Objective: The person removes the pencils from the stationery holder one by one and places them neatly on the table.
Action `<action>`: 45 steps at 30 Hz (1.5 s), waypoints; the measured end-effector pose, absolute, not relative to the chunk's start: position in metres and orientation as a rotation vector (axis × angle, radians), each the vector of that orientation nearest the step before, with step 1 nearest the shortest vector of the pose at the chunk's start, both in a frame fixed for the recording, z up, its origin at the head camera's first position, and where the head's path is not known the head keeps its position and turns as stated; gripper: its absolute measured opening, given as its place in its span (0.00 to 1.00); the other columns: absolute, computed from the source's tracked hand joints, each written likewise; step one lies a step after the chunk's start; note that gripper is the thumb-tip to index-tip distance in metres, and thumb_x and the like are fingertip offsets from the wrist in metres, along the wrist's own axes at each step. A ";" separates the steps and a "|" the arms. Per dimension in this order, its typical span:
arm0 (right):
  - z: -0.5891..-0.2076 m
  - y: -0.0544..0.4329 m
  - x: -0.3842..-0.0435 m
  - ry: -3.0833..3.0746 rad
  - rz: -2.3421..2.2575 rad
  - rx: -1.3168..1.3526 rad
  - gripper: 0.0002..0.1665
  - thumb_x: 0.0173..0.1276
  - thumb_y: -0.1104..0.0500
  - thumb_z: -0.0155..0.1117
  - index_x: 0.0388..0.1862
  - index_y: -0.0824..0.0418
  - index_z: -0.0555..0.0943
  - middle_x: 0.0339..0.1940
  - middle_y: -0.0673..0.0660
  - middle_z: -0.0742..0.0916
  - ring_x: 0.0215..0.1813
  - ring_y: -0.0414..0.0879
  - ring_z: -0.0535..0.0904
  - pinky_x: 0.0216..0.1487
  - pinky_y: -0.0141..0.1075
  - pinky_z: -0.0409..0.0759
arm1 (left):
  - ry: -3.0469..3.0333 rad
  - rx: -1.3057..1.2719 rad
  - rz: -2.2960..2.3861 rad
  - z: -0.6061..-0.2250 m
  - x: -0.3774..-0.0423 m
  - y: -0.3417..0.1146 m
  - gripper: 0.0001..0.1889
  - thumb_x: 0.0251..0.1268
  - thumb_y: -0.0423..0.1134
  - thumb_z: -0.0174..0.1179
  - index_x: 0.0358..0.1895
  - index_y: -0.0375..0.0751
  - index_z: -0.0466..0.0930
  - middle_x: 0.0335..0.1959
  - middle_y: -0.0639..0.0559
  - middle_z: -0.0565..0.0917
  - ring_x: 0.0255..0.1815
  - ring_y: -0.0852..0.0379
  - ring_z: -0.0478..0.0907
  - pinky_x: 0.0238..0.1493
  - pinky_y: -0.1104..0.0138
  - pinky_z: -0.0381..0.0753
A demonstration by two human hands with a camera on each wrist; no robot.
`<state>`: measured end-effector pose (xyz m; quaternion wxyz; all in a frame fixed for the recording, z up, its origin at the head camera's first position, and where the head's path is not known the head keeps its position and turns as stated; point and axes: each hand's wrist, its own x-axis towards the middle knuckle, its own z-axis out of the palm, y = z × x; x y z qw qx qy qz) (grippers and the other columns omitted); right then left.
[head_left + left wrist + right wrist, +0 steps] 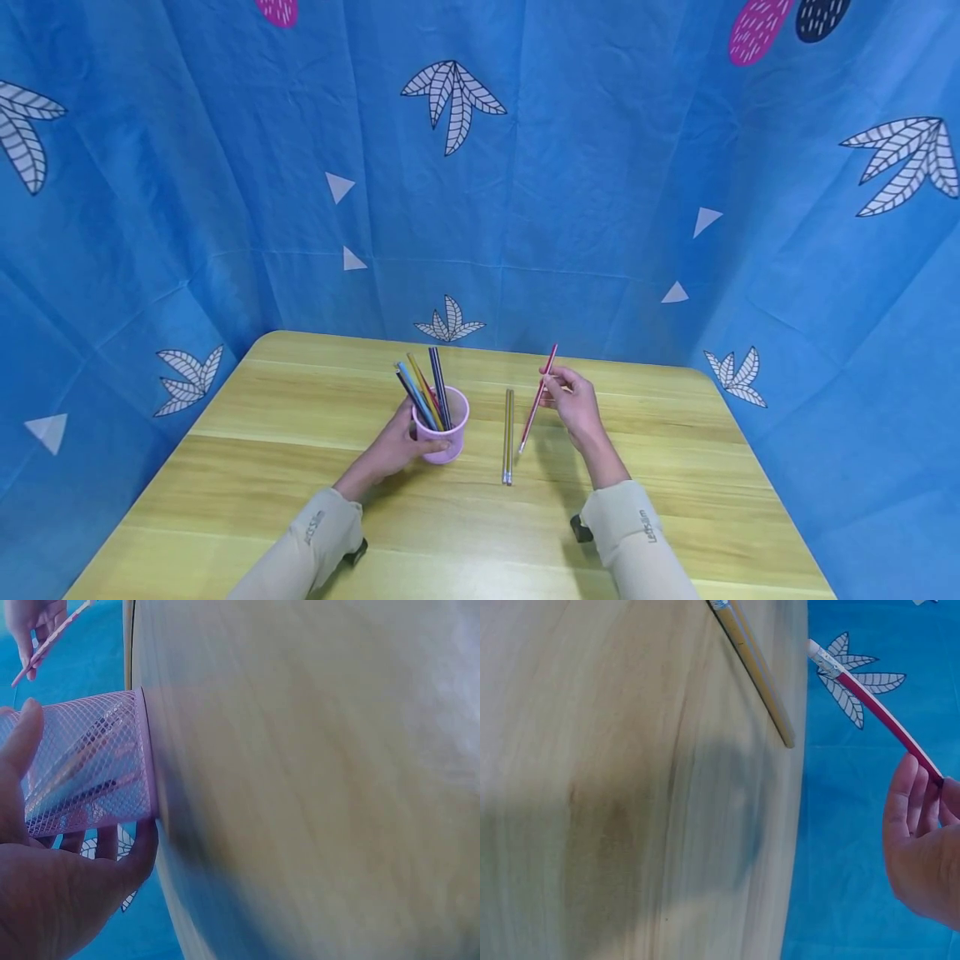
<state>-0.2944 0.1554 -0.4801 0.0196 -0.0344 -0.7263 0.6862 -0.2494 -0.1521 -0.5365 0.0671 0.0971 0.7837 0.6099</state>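
My left hand (396, 443) grips a pink mesh pencil cup (441, 448) from its left side, thumb across the front. Several pencils (422, 392) in dark, blue, yellow and red lean inside it; the left wrist view shows them through the mesh (90, 761). In my right hand (576, 405) a red pencil (536, 408) is pinched between thumb and fingers, held above the table with its white eraser end toward me. The right wrist view shows that eraser end (817, 652) pointing away from the fingers. Two yellowish pencils (508, 437) lie side by side between the hands.
The wooden table (465, 533) has rounded far corners. A blue patterned cloth (585, 208) hangs behind it and at both sides. Both sleeves (303, 533) are light, with a dark strap piece (581, 528) at the wrist.
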 end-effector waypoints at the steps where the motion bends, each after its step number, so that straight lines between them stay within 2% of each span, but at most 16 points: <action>1: -0.481 0.155 -0.295 -2.264 2.129 -0.115 0.20 0.79 0.66 0.57 0.64 0.73 0.78 0.41 0.56 0.79 0.36 0.42 0.81 0.44 0.31 0.90 | 2.362 0.292 1.839 -0.537 -0.249 -0.152 0.60 0.56 0.38 0.78 0.85 0.51 0.44 0.79 0.39 0.64 0.79 0.34 0.62 0.80 0.37 0.58; 9: -0.494 0.156 -0.297 -2.311 2.153 -0.162 0.18 0.78 0.66 0.58 0.63 0.71 0.79 0.43 0.57 0.80 0.36 0.42 0.81 0.43 0.31 0.89 | 2.353 0.318 1.850 -0.536 -0.250 -0.153 0.57 0.56 0.38 0.79 0.84 0.48 0.47 0.78 0.41 0.65 0.79 0.37 0.63 0.80 0.38 0.58; 15: -0.500 0.155 -0.295 -2.360 2.124 -0.169 0.18 0.78 0.66 0.59 0.63 0.72 0.80 0.41 0.56 0.80 0.35 0.41 0.81 0.45 0.34 0.90 | 2.357 0.354 1.859 -0.537 -0.250 -0.153 0.55 0.56 0.37 0.78 0.83 0.46 0.49 0.77 0.39 0.66 0.78 0.36 0.65 0.79 0.39 0.62; 30: -0.514 0.148 -0.294 -2.389 2.127 -0.221 0.18 0.76 0.69 0.60 0.61 0.76 0.80 0.38 0.58 0.80 0.31 0.42 0.80 0.38 0.32 0.90 | 2.361 0.313 1.850 -0.535 -0.248 -0.152 0.57 0.57 0.37 0.78 0.84 0.47 0.47 0.79 0.38 0.65 0.78 0.34 0.64 0.79 0.37 0.59; 38: -0.520 0.146 -0.296 -2.378 2.105 -0.251 0.16 0.74 0.70 0.62 0.57 0.77 0.81 0.36 0.57 0.82 0.27 0.41 0.81 0.37 0.36 0.91 | 2.347 0.301 1.864 -0.540 -0.250 -0.153 0.58 0.55 0.38 0.79 0.84 0.49 0.48 0.79 0.40 0.65 0.79 0.35 0.63 0.80 0.37 0.58; 45: -0.523 0.143 -0.299 -2.371 2.115 -0.323 0.15 0.72 0.71 0.64 0.55 0.76 0.82 0.35 0.57 0.83 0.26 0.41 0.81 0.33 0.32 0.90 | 2.337 0.312 1.885 -0.539 -0.250 -0.153 0.55 0.56 0.37 0.78 0.83 0.47 0.50 0.76 0.40 0.69 0.75 0.37 0.69 0.78 0.41 0.66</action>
